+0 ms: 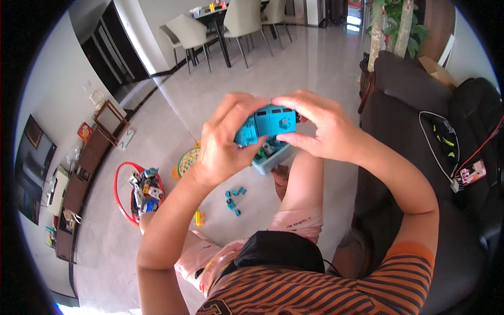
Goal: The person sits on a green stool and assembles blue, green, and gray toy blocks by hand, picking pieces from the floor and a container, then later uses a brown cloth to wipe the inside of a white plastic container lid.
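A blue, blocky plastic toy piece (275,122) with a hexagonal hole and dark slots is held up in front of me between both hands. My left hand (223,139) grips its left end, the thumb below and the fingers over the top. At the right end my right hand (320,123) pinches it between thumb and fingers. Behind and below it stands a light blue bin (270,164) with toy parts in it, partly hidden by the hands. Several small teal pieces (231,202) lie on the floor between my legs.
A red-rimmed basket (116,191) full of mixed toy parts stands to the left. Near it lie a round patterned toy (188,161) and a yellow-green toy (198,218). On the right is a dark sofa (399,136) with cables. Chairs (244,23) surround a table at the back.
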Tool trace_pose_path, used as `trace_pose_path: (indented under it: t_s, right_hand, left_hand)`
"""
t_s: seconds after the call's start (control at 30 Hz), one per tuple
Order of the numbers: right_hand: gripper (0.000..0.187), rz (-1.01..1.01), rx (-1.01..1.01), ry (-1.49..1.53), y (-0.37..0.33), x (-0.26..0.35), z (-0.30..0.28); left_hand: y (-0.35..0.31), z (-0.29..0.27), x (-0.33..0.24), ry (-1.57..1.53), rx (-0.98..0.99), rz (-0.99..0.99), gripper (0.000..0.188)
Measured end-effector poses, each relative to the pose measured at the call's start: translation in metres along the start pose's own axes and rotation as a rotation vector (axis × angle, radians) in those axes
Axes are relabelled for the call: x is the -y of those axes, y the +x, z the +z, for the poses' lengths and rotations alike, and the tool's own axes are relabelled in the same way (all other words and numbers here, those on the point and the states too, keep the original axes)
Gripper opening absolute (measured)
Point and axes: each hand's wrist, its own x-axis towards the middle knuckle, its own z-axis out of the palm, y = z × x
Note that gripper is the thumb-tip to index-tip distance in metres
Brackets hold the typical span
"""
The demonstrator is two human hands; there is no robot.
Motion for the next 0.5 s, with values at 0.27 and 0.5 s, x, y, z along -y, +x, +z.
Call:
trace_pose_path:
  t_s: [0.27,0.5]
  right_hand:
    - [0.045,0.054,0.063,0.011,-0.009,0.022,-0.003]
    - [0.055,0.111,0.350,0.126,-0.020,0.016,0.041]
  left_hand:
    - [-0.014,-0.003,-0.015,-0.083,0.011,-0.080,0.048]
    - [-0.070,-0.009,0.018,-0.304,0.242,-0.236,0.043]
